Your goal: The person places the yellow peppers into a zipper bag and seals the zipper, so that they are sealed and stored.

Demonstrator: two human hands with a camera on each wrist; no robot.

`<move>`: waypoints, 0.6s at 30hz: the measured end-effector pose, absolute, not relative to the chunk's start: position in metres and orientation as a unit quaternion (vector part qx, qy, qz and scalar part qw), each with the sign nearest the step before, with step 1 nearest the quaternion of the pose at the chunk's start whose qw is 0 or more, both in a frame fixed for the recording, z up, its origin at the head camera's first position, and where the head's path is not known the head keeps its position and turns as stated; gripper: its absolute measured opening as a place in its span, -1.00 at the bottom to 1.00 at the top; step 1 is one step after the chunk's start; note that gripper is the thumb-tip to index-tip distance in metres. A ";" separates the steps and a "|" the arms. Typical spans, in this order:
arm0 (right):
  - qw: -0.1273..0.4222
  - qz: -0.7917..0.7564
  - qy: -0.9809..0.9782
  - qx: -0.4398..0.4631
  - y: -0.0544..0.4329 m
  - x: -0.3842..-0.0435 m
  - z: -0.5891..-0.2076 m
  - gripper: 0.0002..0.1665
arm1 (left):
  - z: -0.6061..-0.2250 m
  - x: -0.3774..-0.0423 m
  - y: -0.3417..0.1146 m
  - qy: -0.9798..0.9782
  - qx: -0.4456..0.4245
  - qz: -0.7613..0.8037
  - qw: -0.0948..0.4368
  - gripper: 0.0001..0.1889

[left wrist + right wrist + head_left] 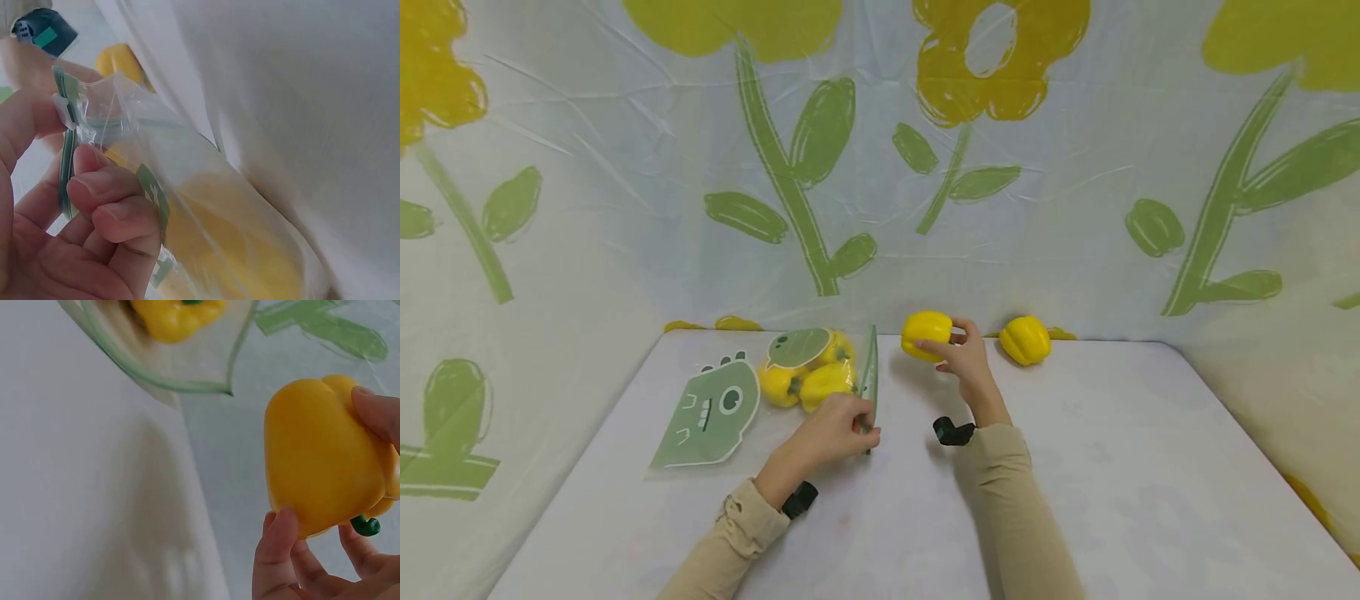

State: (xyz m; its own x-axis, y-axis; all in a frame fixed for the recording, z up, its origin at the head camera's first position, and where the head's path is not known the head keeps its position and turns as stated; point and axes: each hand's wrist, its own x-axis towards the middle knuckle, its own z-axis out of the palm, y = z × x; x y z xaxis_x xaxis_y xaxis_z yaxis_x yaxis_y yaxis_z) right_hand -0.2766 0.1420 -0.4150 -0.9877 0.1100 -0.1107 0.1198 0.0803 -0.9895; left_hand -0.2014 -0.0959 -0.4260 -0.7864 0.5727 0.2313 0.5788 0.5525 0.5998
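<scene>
1. Filling of the clear plastic zip bag with green cartoon print (pixel 706 421) is judged to be the work in hand, and to be a little past halfway.
2. Done, as far as can be seen: three glossy yellow bell peppers with green stems (pixel 826 385) are enclosed in the bag, bunched toward its mouth.
3. Left: two are counted outside. One yellow bell pepper, blocky and smooth (pixel 922 329), is held just right of the bag's mouth, raised off the white-covered table (pixel 1112 467). Another lobed yellow bell pepper (pixel 1027 340) is set well right of the bag, near the table's back edge.
4. Left hand (pixel 835 429): fingers curled, with the bag's green-edged rim pinched at the near end of the mouth. A small whitish slider (pixel 63 111) is seen on that rim. The mouth is parted, as shown by the right wrist view.
5. Right hand (pixel 967 360): digits spread to the pepper's width and clamped on opposite sides of it, stem turned toward the palm. Bag not touched by this hand.
</scene>
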 end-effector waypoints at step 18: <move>0.059 -0.636 0.768 0.054 0.098 -0.270 -0.446 -0.10 | -0.425 -0.202 -0.096 -0.883 -0.341 -0.321 0.005 -0.78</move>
